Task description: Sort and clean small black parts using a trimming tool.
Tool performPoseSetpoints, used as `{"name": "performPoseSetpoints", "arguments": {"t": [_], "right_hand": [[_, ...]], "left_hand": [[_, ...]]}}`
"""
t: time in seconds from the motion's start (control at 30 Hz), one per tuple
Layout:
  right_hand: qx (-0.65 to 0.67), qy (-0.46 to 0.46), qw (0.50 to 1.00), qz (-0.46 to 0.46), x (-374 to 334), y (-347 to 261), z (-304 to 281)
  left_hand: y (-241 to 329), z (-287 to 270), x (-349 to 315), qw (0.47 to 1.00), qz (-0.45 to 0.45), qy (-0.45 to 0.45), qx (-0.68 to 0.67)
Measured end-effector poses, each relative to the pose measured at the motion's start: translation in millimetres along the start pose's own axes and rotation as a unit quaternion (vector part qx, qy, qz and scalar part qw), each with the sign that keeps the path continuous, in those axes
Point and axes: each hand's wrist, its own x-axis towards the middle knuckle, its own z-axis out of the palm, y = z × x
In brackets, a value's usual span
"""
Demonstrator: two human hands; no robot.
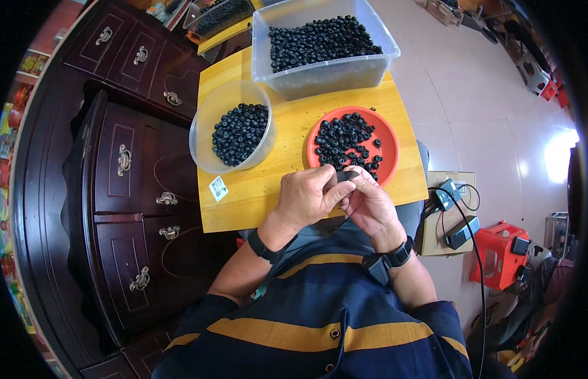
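Observation:
Close to the red plate's near edge, my left hand (305,197) and my right hand (373,208) meet with their fingers closed. Between the fingertips shows a small dark flat piece (348,176), pinched from both sides; its exact kind is hidden by the fingers. Just beyond the hands lies the round red plate (390,146), holding scattered small black ring-like parts (344,134) with holes in them. To the left stands a round clear tub (199,142) with a heap of the same black parts (240,134) inside.
A large clear plastic bin (332,82) full of black parts stands at the table's far side. A white label (218,188) lies on the yellow table (256,202). Dark wooden drawers (133,158) flank the left. A red stool (499,252), a carton (433,237) and cables are on the right.

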Motion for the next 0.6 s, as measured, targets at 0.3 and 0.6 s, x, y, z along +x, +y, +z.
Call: {"name": "performPoseSetpoints", "arguments": {"t": [0.3, 0.6], "right_hand": [[0.001, -0.034, 0.999, 0.039, 1.7, 2.5, -4.3], [-0.323, 0.074, 0.928, -0.171, -12.1, -36.3, 8.2]], "left_hand": [[11.3, -7.7, -3.8, 0.998, -0.006, 0.033, -0.056], [-33.5, -101.8, 9.8, 0.945, -0.096, 0.308, -0.043]]}}
